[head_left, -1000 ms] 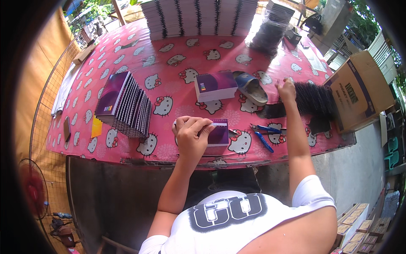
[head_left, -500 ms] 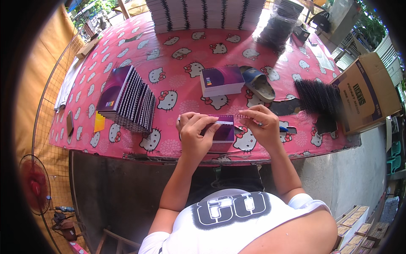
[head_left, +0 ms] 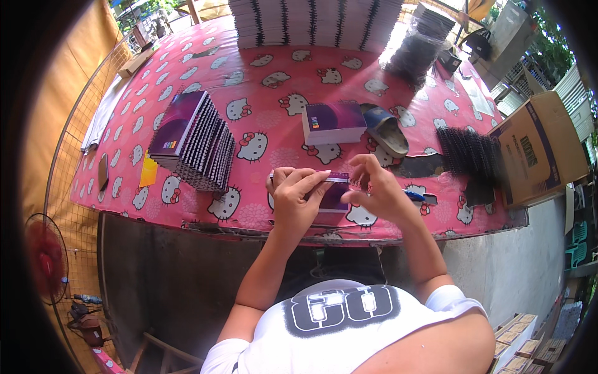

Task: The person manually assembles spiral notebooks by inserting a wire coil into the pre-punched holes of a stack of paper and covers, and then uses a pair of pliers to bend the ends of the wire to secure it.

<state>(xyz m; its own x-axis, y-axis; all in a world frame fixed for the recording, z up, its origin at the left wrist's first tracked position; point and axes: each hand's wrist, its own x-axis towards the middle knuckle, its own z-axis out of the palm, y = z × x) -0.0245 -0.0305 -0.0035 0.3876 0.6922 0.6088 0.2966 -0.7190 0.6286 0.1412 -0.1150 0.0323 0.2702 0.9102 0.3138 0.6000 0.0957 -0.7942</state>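
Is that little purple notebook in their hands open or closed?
Closed: the purple notebook lies flat with its cover showing, left hand pressing its top edge, right hand at its right end.

The left hand [head_left: 299, 198] covers most of the purple booklet [head_left: 334, 194], so its cover and near edge stay unseen. The right hand [head_left: 375, 187] hides that booklet's right end, and whatever its fingertips pinch there is too small to make out. A blue-handled tool [head_left: 416, 196] shows only a sliver past the right wrist. The white stacks [head_left: 311, 22] along the table's far side are cut off by the upper edge. The cardboard box [head_left: 541, 149] bends into the dark rim.
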